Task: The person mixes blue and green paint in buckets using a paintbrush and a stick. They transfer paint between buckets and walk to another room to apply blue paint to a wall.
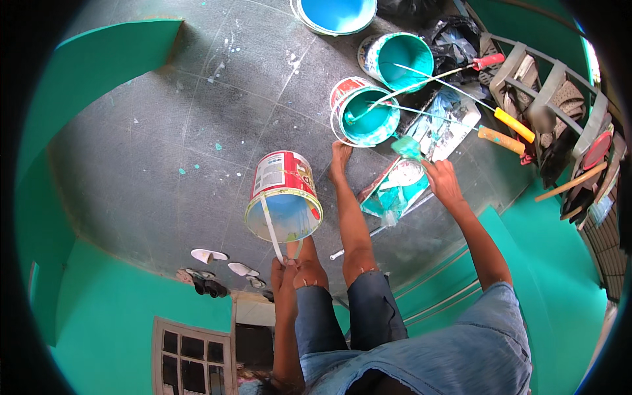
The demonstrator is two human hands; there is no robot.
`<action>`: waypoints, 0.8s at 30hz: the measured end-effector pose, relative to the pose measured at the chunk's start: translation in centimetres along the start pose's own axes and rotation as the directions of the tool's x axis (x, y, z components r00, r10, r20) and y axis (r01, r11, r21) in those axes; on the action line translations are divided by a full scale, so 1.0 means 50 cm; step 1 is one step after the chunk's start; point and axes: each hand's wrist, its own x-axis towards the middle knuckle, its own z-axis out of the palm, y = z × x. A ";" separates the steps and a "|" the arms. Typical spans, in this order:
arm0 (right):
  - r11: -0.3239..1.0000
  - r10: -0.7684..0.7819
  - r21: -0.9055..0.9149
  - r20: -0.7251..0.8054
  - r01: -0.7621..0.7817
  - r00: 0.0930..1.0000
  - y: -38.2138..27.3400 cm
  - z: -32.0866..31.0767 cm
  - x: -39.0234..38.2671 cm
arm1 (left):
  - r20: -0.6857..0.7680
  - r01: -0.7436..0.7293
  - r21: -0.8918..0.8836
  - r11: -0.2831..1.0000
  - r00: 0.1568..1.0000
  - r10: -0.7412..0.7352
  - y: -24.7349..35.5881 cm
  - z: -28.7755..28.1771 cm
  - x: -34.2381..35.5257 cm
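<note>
My left hand (286,270) grips the white handle of a red-and-white bucket (284,172), tilted with its pale blue inside showing. My right hand (442,178) is closed on a turquoise-smeared paintbrush (408,146); its grip is partly hidden. Below the brush lies a paint tray (368,201) with turquoise-smeared things and a white round item in it. Just beyond stands a bucket of turquoise paint (374,122), with roller tools (500,140) resting across it.
Another turquoise bucket (405,59) and a blue one (336,12) stand behind. Black bags (454,46) and a cluttered rack (553,99) line the right. Sandals (241,268) lie near the green wall (118,289); a green partition (105,46) curves at upper left.
</note>
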 end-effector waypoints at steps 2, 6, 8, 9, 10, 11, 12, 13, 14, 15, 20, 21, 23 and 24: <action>0.998 0.059 0.014 -0.026 -0.058 0.998 0.008 -0.023 0.005 | -0.014 0.015 -0.040 0.999 1.000 -0.016 -0.004 0.001 0.004; 0.608 0.595 0.648 0.011 -0.459 0.804 -0.010 0.004 0.040 | -0.047 0.040 -0.147 0.988 0.998 -0.048 -0.010 -0.007 0.014; 0.431 0.685 0.699 0.158 -0.571 0.711 0.024 0.081 0.056 | -0.054 0.046 -0.183 0.982 0.997 -0.057 -0.006 -0.002 0.021; 0.346 0.734 0.718 0.193 -0.604 0.651 0.025 0.107 0.075 | -0.077 0.053 -0.190 0.980 0.995 -0.069 0.006 0.004 0.010; 0.258 0.794 0.737 0.206 -0.625 0.571 0.020 0.134 0.083 | -0.068 0.056 -0.190 0.980 0.995 -0.070 0.006 0.004 0.020; 0.160 0.834 0.751 0.244 -0.641 0.494 0.011 0.159 0.085 | -0.067 0.054 -0.193 0.980 0.995 -0.068 0.008 0.000 0.018; 0.164 0.858 0.741 0.220 -0.652 0.465 0.017 0.172 0.075 | -0.067 0.051 -0.196 0.979 0.996 -0.066 0.011 -0.003 0.016; 0.166 0.880 0.731 0.194 -0.662 0.435 0.026 0.178 0.064 | -0.065 0.049 -0.197 0.979 0.996 -0.063 0.013 -0.006 0.016; 0.171 0.898 0.718 0.168 -0.675 0.406 0.032 0.178 0.053 | -0.063 0.042 -0.200 0.979 0.996 -0.056 0.013 -0.008 0.013; 0.198 0.905 0.710 0.133 -0.676 0.404 0.035 0.181 0.042 | -0.060 0.035 -0.202 0.979 0.997 -0.048 0.014 -0.010 0.012; 0.398 0.891 0.602 -0.072 -0.693 0.449 0.043 0.131 -0.016 | -0.056 0.064 -0.201 0.978 0.996 -0.076 0.015 0.001 0.016; 0.413 0.882 0.604 -0.079 -0.681 0.464 0.037 0.114 -0.026 | -0.042 0.062 -0.197 0.978 0.997 -0.072 0.015 0.001 0.017; 0.445 0.860 0.609 -0.086 -0.657 0.502 0.025 0.075 -0.028 | -0.034 0.055 -0.208 0.977 0.997 -0.063 0.020 0.008 0.023; 0.566 0.784 0.574 -0.153 -0.591 0.602 0.004 0.054 -0.008 | -0.046 0.052 -0.214 0.975 0.997 -0.063 0.034 0.018 0.025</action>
